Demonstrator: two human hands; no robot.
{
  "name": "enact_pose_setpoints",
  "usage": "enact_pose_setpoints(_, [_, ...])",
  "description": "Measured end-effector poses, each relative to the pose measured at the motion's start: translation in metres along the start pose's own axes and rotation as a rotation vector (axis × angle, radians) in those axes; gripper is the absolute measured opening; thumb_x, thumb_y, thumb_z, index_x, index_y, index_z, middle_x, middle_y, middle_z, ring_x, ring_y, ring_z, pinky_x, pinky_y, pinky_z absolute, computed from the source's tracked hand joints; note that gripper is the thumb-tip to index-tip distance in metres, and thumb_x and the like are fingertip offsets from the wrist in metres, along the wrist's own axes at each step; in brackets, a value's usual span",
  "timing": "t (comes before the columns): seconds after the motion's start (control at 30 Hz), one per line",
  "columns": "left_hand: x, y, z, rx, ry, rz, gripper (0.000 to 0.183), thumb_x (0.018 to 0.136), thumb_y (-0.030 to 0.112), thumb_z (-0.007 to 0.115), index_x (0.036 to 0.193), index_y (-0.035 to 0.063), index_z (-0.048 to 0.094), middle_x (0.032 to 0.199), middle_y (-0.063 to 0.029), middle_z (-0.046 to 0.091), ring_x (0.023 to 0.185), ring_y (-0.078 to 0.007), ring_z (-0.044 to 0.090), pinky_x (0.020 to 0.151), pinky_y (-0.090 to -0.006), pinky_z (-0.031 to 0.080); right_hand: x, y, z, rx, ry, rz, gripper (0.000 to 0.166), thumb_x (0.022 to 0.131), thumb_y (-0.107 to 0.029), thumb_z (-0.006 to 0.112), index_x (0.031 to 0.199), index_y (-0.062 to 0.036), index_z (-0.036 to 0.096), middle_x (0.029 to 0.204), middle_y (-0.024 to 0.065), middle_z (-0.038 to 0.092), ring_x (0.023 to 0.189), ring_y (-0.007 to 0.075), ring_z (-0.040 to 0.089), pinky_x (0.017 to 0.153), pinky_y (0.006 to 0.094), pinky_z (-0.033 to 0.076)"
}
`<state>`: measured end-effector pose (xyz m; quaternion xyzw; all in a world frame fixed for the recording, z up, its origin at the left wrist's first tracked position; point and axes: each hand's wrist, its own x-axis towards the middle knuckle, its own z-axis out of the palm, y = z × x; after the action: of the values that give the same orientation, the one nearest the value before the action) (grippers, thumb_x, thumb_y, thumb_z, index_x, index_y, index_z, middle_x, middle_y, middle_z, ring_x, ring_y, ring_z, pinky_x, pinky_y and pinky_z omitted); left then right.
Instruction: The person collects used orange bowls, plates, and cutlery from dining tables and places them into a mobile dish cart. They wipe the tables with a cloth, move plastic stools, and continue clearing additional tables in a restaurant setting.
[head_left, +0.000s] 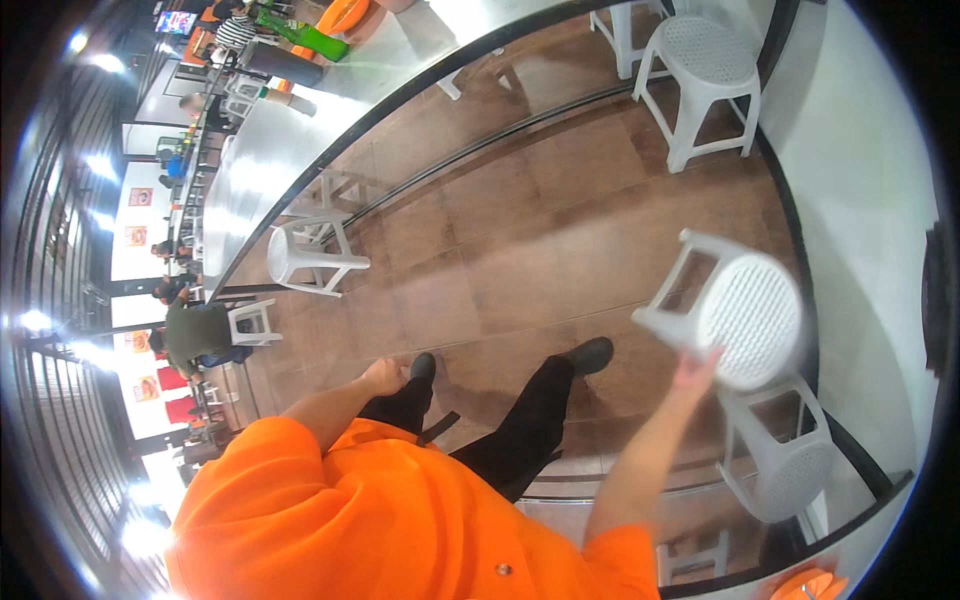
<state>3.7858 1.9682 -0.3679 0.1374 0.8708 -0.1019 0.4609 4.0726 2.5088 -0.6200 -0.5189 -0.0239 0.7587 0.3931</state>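
My right hand (697, 371), slightly blurred, grips the near edge of a white plastic stool (750, 322) with a round woven-pattern seat. That stool is tilted, its legs pointing left in the picture. Just beyond my right hand, another white plastic stool (795, 480) stands close to the held one; whether the two touch is unclear. My left hand (385, 376) hangs low by my left shoe, its fingers curled and nothing visible in them. A third white stool (319, 259) stands beside the long metal-topped table (255, 172) at the left.
More white stools (697, 82) stand by the pale wall (847, 187) at upper right. On the metal table are a green bottle (319, 41), a dark cylindrical container (281, 64) and an orange dish (343, 15). A seated person (196, 330) is at far left. Brown floor tiles (540, 255) lie between.
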Motion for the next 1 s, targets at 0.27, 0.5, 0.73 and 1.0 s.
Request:
enact_pose_setpoints(0.27, [0.014, -0.140, 0.012, -0.085, 0.080, 0.121, 0.047, 0.085, 0.025, 0.061, 0.128, 0.0077, 0.063, 0.114, -0.0247, 0.067, 0.109, -0.0388, 0.065, 0.095, -0.0445, 0.051, -0.151, 0.069, -0.173, -0.050, 0.204, 0.010, 0.072, 0.094, -0.040, 0.064, 0.152, -0.0107, 0.034, 0.156, 0.0141, 0.036, 0.140, 0.0379, 0.037, 0.110, 0.0590, 0.034])
enact_pose_setpoints(0.5, [-0.037, -0.374, 0.073, -0.414, 0.359, 0.034, 0.052, 0.081, 0.030, 0.067, 0.127, 0.0052, 0.063, 0.117, -0.0224, 0.067, 0.110, -0.0384, 0.064, 0.096, -0.0447, 0.052, -0.226, 0.062, -0.076, -1.065, -0.087, -0.249, 0.042, 0.094, -0.028, 0.061, 0.130, -0.0063, 0.060, 0.120, 0.0114, 0.064, 0.111, 0.0288, 0.061, 0.094, 0.0465, 0.050])
enact_pose_setpoints(0.73, [-0.110, -0.595, 0.190, -0.656, 0.460, -0.345, 0.048, 0.084, 0.025, 0.066, 0.128, 0.0066, 0.063, 0.123, -0.0219, 0.065, 0.115, -0.0371, 0.063, 0.097, -0.0462, 0.051, -0.426, 0.256, 0.132, -1.543, -0.401, -0.144, 0.037, 0.090, -0.012, 0.067, 0.125, -0.0006, 0.059, 0.089, 0.0063, 0.067, 0.066, 0.0140, 0.060, 0.053, 0.0280, 0.047])
enact_pose_setpoints(1.0, [-0.099, -0.671, 0.253, -0.782, 0.511, -0.327, 0.040, 0.084, 0.023, 0.066, 0.119, 0.0049, 0.067, 0.121, -0.0189, 0.067, 0.114, -0.0380, 0.062, 0.097, -0.0444, 0.051, -0.491, 0.422, 0.131, -1.869, -0.460, 0.062, 0.028, 0.096, -0.013, 0.059, 0.122, -0.0010, 0.063, 0.089, 0.0058, 0.065, 0.069, 0.0166, 0.061, 0.058, 0.0335, 0.051])
